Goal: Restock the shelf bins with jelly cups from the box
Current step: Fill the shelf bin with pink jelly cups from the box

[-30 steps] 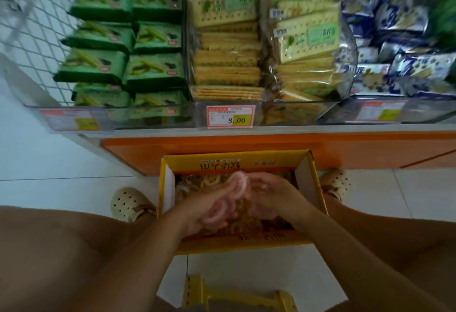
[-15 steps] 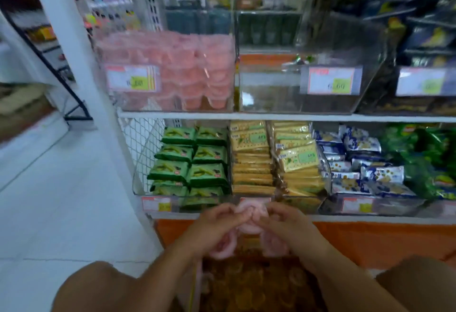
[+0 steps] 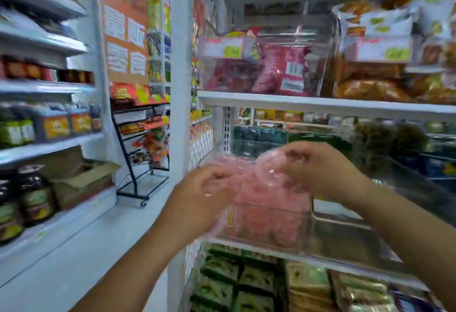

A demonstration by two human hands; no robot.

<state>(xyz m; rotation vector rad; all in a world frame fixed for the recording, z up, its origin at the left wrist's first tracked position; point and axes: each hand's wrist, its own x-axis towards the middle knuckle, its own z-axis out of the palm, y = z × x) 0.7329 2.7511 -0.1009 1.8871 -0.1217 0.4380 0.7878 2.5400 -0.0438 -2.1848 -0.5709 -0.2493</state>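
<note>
Holding the jelly cups (image 3: 267, 167) above the clear bin (image 3: 311, 209), left hand (image 3: 197, 194) and right hand (image 3: 317, 166) both curl round them; lower inside the bin before releasing.

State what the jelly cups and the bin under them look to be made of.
Jelly cups: likely thin clear plastic, glossy; glints and pink filling show through. Bin: rigid transparent plastic, perhaps acrylic; cups show through its walls, edges catch light.
</note>
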